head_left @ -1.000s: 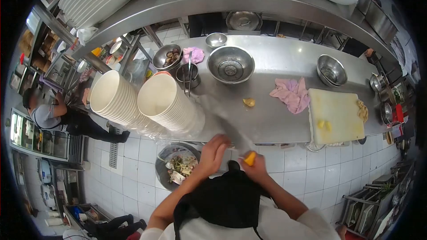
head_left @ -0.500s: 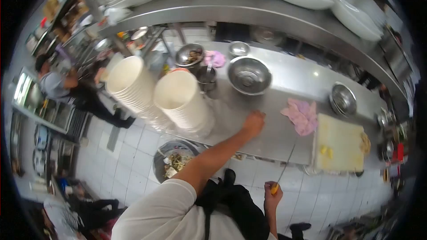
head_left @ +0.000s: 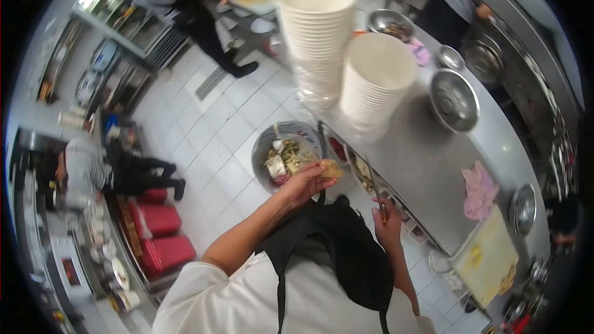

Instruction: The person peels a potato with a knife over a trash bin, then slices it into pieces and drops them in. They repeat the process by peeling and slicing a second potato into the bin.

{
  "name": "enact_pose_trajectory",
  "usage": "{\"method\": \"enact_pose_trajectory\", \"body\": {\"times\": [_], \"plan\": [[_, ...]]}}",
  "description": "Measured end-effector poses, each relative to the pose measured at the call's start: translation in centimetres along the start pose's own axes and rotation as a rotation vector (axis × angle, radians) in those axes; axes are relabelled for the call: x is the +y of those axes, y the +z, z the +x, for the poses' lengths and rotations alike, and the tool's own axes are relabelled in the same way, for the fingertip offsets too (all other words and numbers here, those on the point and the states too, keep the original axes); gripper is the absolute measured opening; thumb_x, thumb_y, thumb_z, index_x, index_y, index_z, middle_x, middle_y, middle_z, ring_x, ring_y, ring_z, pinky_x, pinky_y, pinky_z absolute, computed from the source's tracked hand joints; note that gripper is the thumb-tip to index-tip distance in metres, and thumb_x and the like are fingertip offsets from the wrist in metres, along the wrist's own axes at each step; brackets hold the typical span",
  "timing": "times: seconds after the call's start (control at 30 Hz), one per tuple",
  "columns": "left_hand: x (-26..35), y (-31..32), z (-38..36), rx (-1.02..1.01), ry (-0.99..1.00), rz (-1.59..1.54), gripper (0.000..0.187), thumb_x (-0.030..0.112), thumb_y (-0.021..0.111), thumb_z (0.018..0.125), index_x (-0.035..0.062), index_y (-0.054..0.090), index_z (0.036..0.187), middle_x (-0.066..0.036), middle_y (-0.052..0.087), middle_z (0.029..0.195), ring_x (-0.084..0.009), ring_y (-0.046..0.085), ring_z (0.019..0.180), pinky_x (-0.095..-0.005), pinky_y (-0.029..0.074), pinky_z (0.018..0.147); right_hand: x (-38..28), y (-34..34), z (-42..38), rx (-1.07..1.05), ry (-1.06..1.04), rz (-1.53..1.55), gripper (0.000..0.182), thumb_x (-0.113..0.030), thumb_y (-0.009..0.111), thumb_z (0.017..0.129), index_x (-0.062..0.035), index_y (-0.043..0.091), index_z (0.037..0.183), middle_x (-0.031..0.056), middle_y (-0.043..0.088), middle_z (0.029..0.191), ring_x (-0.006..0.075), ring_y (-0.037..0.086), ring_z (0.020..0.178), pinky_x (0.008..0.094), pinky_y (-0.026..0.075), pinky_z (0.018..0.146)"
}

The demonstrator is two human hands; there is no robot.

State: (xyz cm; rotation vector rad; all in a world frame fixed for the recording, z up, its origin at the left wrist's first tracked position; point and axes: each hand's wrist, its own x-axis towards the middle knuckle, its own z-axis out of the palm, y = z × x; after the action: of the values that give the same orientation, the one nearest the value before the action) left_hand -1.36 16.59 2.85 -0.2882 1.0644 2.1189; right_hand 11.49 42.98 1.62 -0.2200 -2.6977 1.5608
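Two hands are busy. The left hand is closed around a small yellow-brown scrap of food and holds it just over the near rim of the round grey waste bin, which is full of mixed food trimmings. The right hand is closed on the yellow handle of a long thin-bladed knife; the blade points up toward the steel counter, beside the bin. I judge that the step in hand is throwing away the scrap. The next move calls for opening the left fingers over the bin while the knife stays away from the body. Beyond the bin, on the counter, stand two tall stacks of white paper bowls.
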Motion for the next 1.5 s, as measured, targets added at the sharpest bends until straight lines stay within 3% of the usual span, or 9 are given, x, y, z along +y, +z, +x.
{"method": "enact_pose_trajectory", "body": {"times": [0.03, 0.17, 0.27, 0.4, 0.63, 0.73, 1.07, 1.33, 1.5], "plan": [[0.7, -0.2, -1.4, 0.016, 0.052, -0.043, 0.039, 0.03, 0.057, 0.101, 0.0081, 0.05, 0.132, -0.008, 0.063, 0.122, -0.0182, 0.063, 0.101, -0.0281, 0.052, 0.086, -0.2, 0.9, 1.5, -0.093, -0.001, 0.014, 0.032, -0.015, 0.069, 0.087, -0.0043, 0.06, 0.116, 0.0189, 0.067, 0.079, 0.0341, 0.069, 0.07, 0.0369, 0.051, 0.064], [0.2, -2.3, -4.9, 0.064, 0.268, -0.305, 0.044, 0.025, 0.059, 0.098, 0.0033, 0.05, 0.136, -0.008, 0.064, 0.121, -0.0182, 0.062, 0.107, -0.0329, 0.047, 0.096, -5.1, 4.4, 6.3, -0.208, -0.361, 0.026, 0.03, -0.014, 0.068, 0.085, -0.007, 0.061, 0.113, 0.0206, 0.067, 0.082, 0.0433, 0.067, 0.079, 0.0444, 0.053, 0.067], [0.7, -2.0, -7.6, 0.175, 0.342, -0.429, 0.029, 0.022, 0.058, 0.1, 0.0084, 0.054, 0.124, -0.004, 0.063, 0.116, -0.0176, 0.062, 0.103, -0.0312, 0.05, 0.09, -8.5, 7.8, 8.1, -0.335, -0.434, -0.075, 0.028, -0.015, 0.068, 0.085, -0.0069, 0.062, 0.111, 0.0212, 0.068, 0.083, 0.0431, 0.067, 0.079, 0.0469, 0.053, 0.066], [0.7, -3.7, -10.1, 0.297, 0.425, -0.361, 0.029, 0.024, 0.063, 0.098, 0.0075, 0.056, 0.12, -0.006, 0.062, 0.119, -0.0171, 0.062, 0.106, -0.0319, 0.051, 0.093, -11.3, 12.2, 8.8, -0.383, -0.56, -0.08, 0.021, -0.017, 0.062, 0.092, -0.0052, 0.064, 0.108, 0.022, 0.068, 0.083, 0.0428, 0.068, 0.077, 0.0471, 0.053, 0.066], [0.0, -6.4, -10.7, 0.352, 0.427, -0.417, 0.027, 0.022, 0.063, 0.097, 0.0053, 0.058, 0.117, -0.005, 0.063, 0.117, -0.0153, 0.062, 0.103, -0.0321, 0.052, 0.096, -12.4, 15.9, 9.0, -0.448, -0.522, -0.115, 0.021, -0.015, 0.063, 0.089, -0.0049, 0.065, 0.107, 0.024, 0.068, 0.082, 0.0425, 0.068, 0.078, 0.0478, 0.054, 0.066], [-0.8, -7.5, -10.8, 0.379, 0.434, -0.43, 0.027, 0.02, 0.063, 0.096, 0.0031, 0.058, 0.118, -0.007, 0.064, 0.115, -0.0158, 0.063, 0.1, -0.0322, 0.053, 0.095, -11.2, 17.5, 9.2, -0.399, -0.542, -0.166, 0.015, -0.017, 0.062, 0.088, -0.0077, 0.062, 0.099, 0.023, 0.064, 0.069, 0.0444, 0.064, 0.065, 0.0534, 0.05, 0.06], [0.9, -10.3, -12.9, 0.436, 0.485, -0.399, 0.037, 0.02, 0.063, 0.096, -0.0008, 0.053, 0.125, -0.012, 0.062, 0.118, -0.02, 0.063, 0.101, -0.0278, 0.055, 0.088, 0.2, 21.8, 11.8, -0.617, -0.145, -0.212, 0.025, -0.022, 0.06, 0.086, -0.0028, 0.068, 0.101, 0.0249, 0.067, 0.085, 0.0443, 0.065, 0.086, 0.0502, 0.051, 0.075], [-0.1, -9.7, -10.2, 0.355, 0.512, -0.461, 0.038, 0.018, 0.064, 0.096, 0.0046, 0.051, 0.128, -0.009, 0.061, 0.122, -0.0181, 0.061, 0.109, -0.0308, 0.051, 0.095, -7.8, 20.0, 11.7, -0.535, -0.338, 0.053, 0.024, -0.016, 0.062, 0.085, -0.0029, 0.067, 0.105, 0.0246, 0.067, 0.09, 0.0434, 0.066, 0.089, 0.0465, 0.052, 0.076], [-0.5, -8.7, -9.2, 0.374, 0.488, -0.447, 0.033, 0.02, 0.061, 0.097, 0.0052, 0.053, 0.126, -0.008, 0.065, 0.119, -0.0166, 0.063, 0.109, -0.03, 0.051, 0.096, -11.3, 18.2, 10.9, -0.554, -0.435, 0.023, 0.016, -0.012, 0.063, 0.083, -0.0043, 0.064, 0.096, 0.0223, 0.066, 0.084, 0.0429, 0.065, 0.083, 0.0482, 0.051, 0.07]]}}
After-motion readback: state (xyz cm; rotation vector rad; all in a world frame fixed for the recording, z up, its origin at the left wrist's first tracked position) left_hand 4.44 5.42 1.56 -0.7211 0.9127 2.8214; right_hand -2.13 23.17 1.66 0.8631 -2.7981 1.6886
